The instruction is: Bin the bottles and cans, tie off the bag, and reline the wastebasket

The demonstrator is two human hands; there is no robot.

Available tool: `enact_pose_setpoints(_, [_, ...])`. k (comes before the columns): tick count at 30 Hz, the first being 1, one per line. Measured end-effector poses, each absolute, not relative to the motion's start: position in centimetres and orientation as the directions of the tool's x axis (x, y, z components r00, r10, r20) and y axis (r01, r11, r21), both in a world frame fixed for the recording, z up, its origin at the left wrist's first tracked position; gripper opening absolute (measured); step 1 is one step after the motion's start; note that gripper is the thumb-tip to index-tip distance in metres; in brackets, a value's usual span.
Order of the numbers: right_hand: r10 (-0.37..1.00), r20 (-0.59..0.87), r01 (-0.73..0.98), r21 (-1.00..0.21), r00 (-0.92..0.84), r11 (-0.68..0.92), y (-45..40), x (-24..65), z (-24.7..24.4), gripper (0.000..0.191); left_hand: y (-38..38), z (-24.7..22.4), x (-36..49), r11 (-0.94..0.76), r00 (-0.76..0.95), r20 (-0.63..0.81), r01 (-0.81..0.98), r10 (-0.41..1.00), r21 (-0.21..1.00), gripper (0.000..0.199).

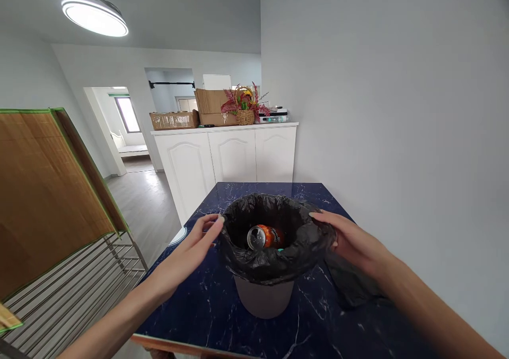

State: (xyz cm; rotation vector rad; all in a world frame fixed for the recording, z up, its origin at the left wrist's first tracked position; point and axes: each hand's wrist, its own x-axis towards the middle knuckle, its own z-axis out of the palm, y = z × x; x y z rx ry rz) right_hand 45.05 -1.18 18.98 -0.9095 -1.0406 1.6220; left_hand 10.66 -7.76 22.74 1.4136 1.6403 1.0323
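Observation:
A grey trash can stands on the dark blue table, lined with a black garbage bag folded over its rim. Inside lies an orange drink can on its side, its silver end facing me, with a bit of something green beside it. My left hand has its thumb on the bag's left edge, the fingers curled around the outer side. On the opposite side, my right hand pinches the bag between thumb and fingers, which are partly hidden behind the plastic.
Black plastic lies flat on the marbled tabletop, under my right forearm. A white cabinet behind carries cardboard boxes and a flower basket. To the left is a metal rack with a brown mat; a wall rises at right.

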Motion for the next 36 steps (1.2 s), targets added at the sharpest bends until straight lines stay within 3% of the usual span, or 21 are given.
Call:
enact_pose_setpoints(3, [0.969, -0.065, -0.379, -0.912, -0.240, -0.155, -0.7, 45.4, 20.3, 0.031, -5.9, 20.8, 9.1, 0.125, -0.112, -0.092, 0.341, 0.989, 0.932, 0.068])
enact_pose_setpoints(7, [0.966, 0.021, -0.419, -0.903, -0.257, -0.092, 0.1, 45.6, 21.8, 0.029, -3.9, 19.5, 8.2, 0.337, 0.114, -0.362, 0.192, 0.925, 0.921, 0.072])
enact_pose_setpoints(9, [0.959, 0.076, -0.421, -0.906, -0.273, -0.048, 0.4, 45.8, 22.6, 0.027, -3.6, 19.7, 8.4, 0.367, 0.170, -0.380, 0.105, 0.909, 0.924, 0.064])
enact_pose_setpoints(12, [0.949, 0.128, -0.429, -0.903, -0.287, -0.008, 0.8, 46.0, 23.8, 0.028, -3.4, 20.8, 8.8, 0.298, 0.163, -0.288, -0.039, 0.944, 0.954, 0.036])
enact_pose_setpoints(15, [0.965, 0.130, -0.442, -0.897, -0.228, 0.017, 1.0, 46.2, 24.9, 0.047, -3.0, 22.6, 9.1, 0.211, 0.063, -0.205, -0.115, 0.977, 0.971, 0.012])
enact_pose_setpoints(18, [0.960, 0.156, -0.447, -0.894, -0.231, 0.038, 1.4, 46.4, 25.9, 0.056, -2.5, 25.0, 9.5, 0.108, -0.029, -0.115, -0.187, 0.993, 0.977, 0.016])
enact_pose_setpoints(26, [0.945, 0.149, -0.480, -0.877, -0.292, -0.010, 4.2, 46.6, 28.0, 0.029, -1.4, 30.7, 14.0, -0.101, -0.084, 0.083, -0.241, 0.993, 0.965, 0.025])
enact_pose_setpoints(36, [0.965, 0.211, -0.616, -0.784, -0.155, 0.072, 5.0, 46.2, 30.9, 0.025, 0.8, 33.0, 16.3, -0.477, -0.268, 0.407, -0.297, 0.873, 0.828, 0.021])
